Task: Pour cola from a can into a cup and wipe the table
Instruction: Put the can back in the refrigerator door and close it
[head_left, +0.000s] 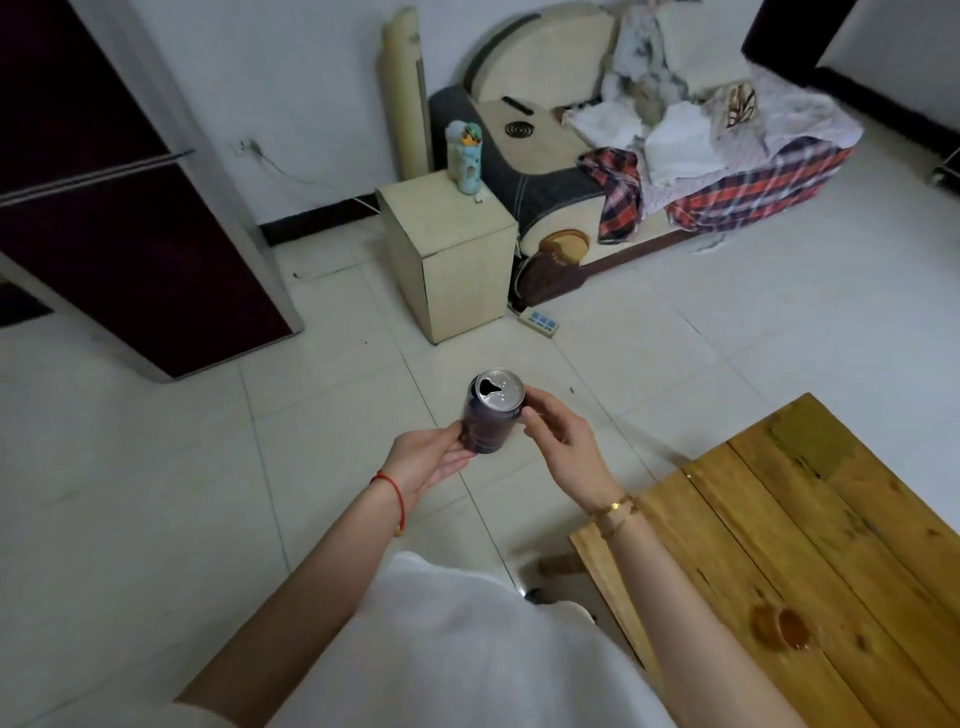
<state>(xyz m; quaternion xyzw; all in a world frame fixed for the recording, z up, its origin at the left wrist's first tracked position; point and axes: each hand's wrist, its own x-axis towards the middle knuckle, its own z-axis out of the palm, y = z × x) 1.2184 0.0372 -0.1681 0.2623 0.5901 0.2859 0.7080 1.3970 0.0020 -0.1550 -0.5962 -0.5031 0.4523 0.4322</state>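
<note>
- A dark wardrobe (130, 218) stands at the far left, its base edge running along the white tiled floor (156, 493), which lies open and bare across the whole left side.
- The left hand (431, 460) is held out over the floor, palm up, its fingers (457, 441) curled round the lower body of the can (491, 415); a red string circles its wrist.
- The can is dark, roughly upright and tipped slightly away, its silver top open with the hole showing; it hangs above the floor, well to the left of the desk's near-left corner.
- The right hand (558, 434) touches the can's upper right side just under the rim with its fingertips; the other fingers are loosely bent. Gold bracelets sit at that wrist.
- Far beyond the hands, a pale bedside cabinet (452, 254) stands against a bed (701, 171) heaped with cloths, a power strip (539, 322) on the floor by it.
- The wooden desk (831, 519) fills the near right, its left edge slanting toward the person.
- A clear cup (779, 626) with brown liquid stands on the desk, set in from that left edge and well apart from the can.
</note>
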